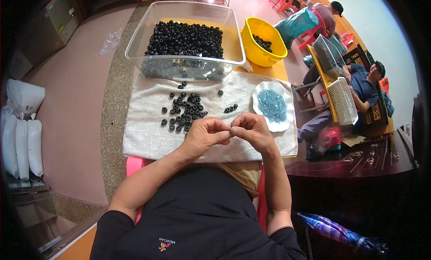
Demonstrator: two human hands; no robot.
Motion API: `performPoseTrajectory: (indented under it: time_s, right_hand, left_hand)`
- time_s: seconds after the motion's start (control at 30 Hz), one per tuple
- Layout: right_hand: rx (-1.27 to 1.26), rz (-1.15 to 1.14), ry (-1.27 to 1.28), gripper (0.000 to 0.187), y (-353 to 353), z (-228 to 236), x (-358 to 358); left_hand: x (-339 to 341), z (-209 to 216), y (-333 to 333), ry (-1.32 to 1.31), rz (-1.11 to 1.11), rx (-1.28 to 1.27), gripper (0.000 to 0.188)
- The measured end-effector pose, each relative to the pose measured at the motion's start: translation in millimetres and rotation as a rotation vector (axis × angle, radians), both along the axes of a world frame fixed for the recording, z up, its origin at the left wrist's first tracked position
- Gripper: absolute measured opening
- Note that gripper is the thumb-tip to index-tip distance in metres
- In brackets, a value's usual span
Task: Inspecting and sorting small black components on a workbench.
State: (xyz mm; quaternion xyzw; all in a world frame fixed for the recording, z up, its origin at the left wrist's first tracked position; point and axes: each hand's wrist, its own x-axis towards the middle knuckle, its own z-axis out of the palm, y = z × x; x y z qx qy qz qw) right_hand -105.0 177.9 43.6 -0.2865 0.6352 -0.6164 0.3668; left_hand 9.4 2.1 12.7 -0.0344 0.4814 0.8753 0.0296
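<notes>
My left hand and my right hand meet fingertip to fingertip above the towel's near half. Both are closed in a pinch, and whatever lies between the fingers is too small and covered to make out. Just beyond my left hand spreads a loose heap of small black ring-shaped parts with holes through them. A short row of similar black parts lies past my right hand, and a single black part sits farther off. To the right, a white scalloped plate holds many tiny translucent blue pieces.
Under everything lies a white towel. Beyond it stand a clear plastic bin of black parts and a yellow tub with more. At right, a person sits by a white perforated basket; another person sits farther back.
</notes>
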Motion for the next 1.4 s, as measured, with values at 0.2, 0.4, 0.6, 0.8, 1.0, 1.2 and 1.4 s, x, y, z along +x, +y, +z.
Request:
performPoseTrajectory:
  time_s: [0.2,0.4,0.6,0.8,1.0,1.2,1.4]
  right_hand:
    - [0.069,-0.028,0.056,0.011,-1.5,1.8,3.3]
    - [0.068,-0.230,0.186,0.010,-7.8,-4.6,19.5]
    - [0.010,-0.418,0.589,0.012,-10.0,-18.2,36.6]
    - [0.001,-0.382,0.931,0.025,-13.4,-8.2,47.2]
    - [-0.053,-0.405,1.199,0.037,-19.0,-15.1,49.3]
    - [-0.111,-0.419,1.289,0.040,-20.7,-17.5,47.5]
    - [-0.143,-0.394,1.234,0.037,-20.3,-19.2,47.9]
  left_hand:
    - [0.3,-2.8,-0.1,-0.007,0.002,-0.021,0.014]
    - [0.4,-4.8,1.3,-0.030,0.057,-0.043,0.013]
    - [-0.8,-10.2,3.0,-0.027,0.114,-0.014,0.014]
    - [0.3,-3.0,1.8,-0.059,0.155,0.069,0.014]
    - [0.7,-6.4,3.2,-0.072,0.176,0.104,0.014]
    - [2.2,-6.4,6.1,-0.084,0.174,0.158,0.014]
    - [3.3,-7.4,7.1,-0.078,0.138,0.161,0.012]
